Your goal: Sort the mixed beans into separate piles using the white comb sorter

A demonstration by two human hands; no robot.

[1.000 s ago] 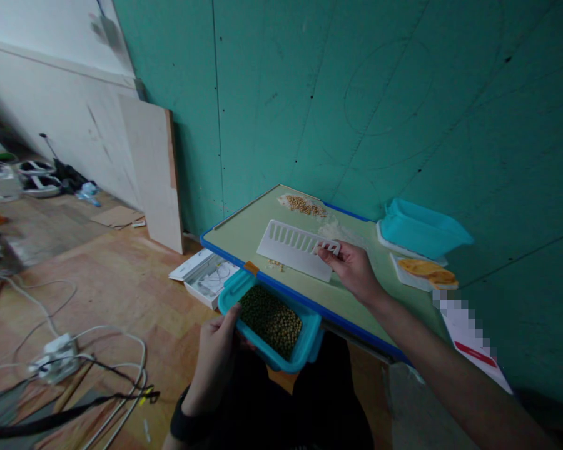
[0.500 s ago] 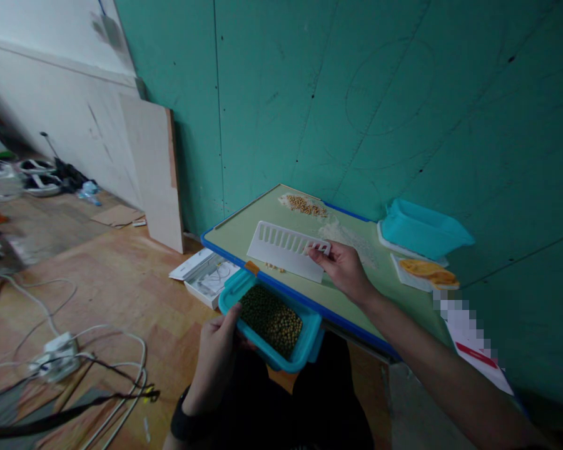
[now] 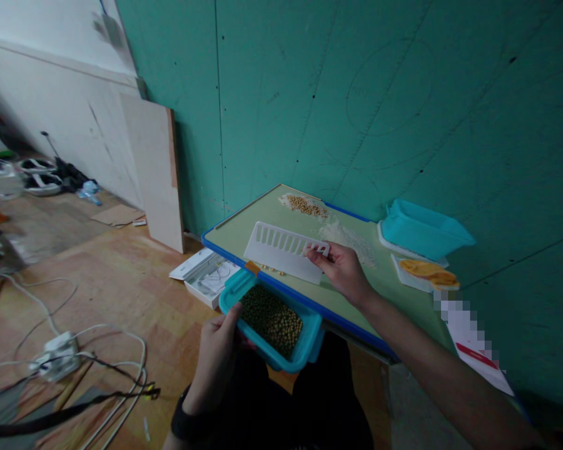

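My left hand (image 3: pixel 218 353) grips the near corner of a blue plastic box (image 3: pixel 304 353) full of green and tan beans (image 3: pixel 271 320), held just below the table's blue front edge (image 3: pixel 309 304). My right hand (image 3: pixel 341 270) is closed on the end of a white slotted plastic board (image 3: pixel 284 252), which stands on its long edge on the green tabletop (image 3: pixel 237 234). A few loose beans (image 3: pixel 272 269) lie in front of the board, close to the edge above the box.
A pile of yellow beans (image 3: pixel 304 205) and white grains (image 3: pixel 349 236) lies farther back. A blue tub (image 3: pixel 422 228), a white tray with orange pieces (image 3: pixel 426 270) and papers (image 3: pixel 473 347) sit at right. An open white case (image 3: pixel 206 278), cables and a power strip (image 3: pixel 56 357) lie on the floor.
My right hand has slid the white board leftward and toward the table's front edge, pushing the few loose beans closer to the box. My left hand and the box stay put.
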